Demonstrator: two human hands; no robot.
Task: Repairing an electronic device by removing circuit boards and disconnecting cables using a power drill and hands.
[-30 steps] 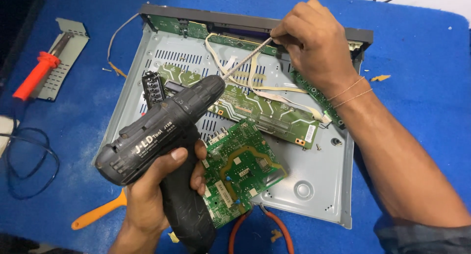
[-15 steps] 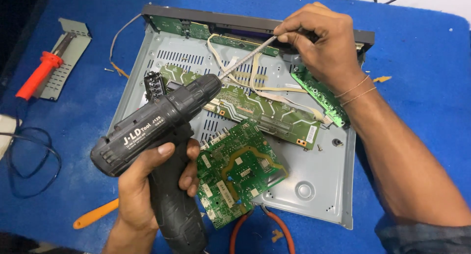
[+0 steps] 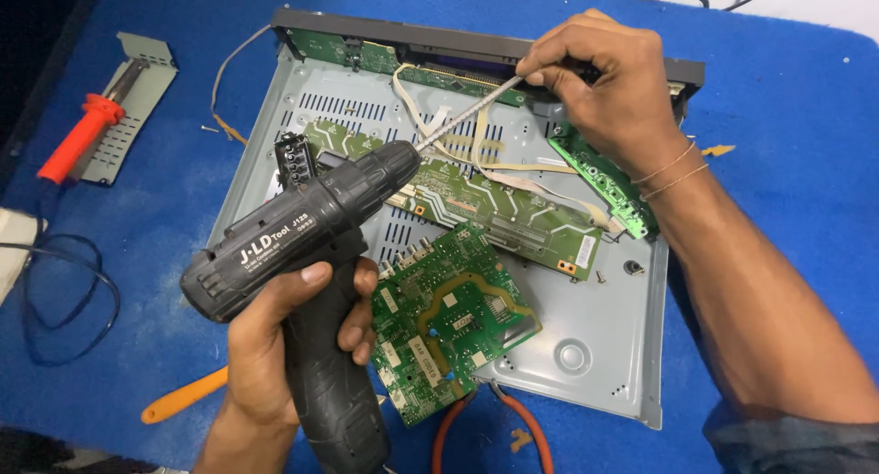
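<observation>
My left hand (image 3: 288,332) grips the handle of a black cordless drill (image 3: 307,245), held over the left side of an opened grey metal chassis (image 3: 586,359). A long silver bit (image 3: 462,117) sticks out of the drill's chuck toward the upper right. My right hand (image 3: 604,85) pinches the far end of that bit above the chassis's back edge. Inside the chassis lie a long green circuit board (image 3: 513,213), a squarer green board (image 3: 449,314) tilted at the front, and cream ribbon cables (image 3: 513,176).
A blue cloth (image 3: 137,217) covers the table. A red-handled screwdriver (image 3: 82,135) lies on a grey metal plate (image 3: 137,94) at the far left. An orange-handled tool (image 3: 183,396) sits near the front, orange plier handles (image 3: 526,428) under the chassis front, a black cable (image 3: 55,295) at left.
The drill has shifted slightly left and down in my left hand. My right hand slid up along the bit toward the chassis's back edge.
</observation>
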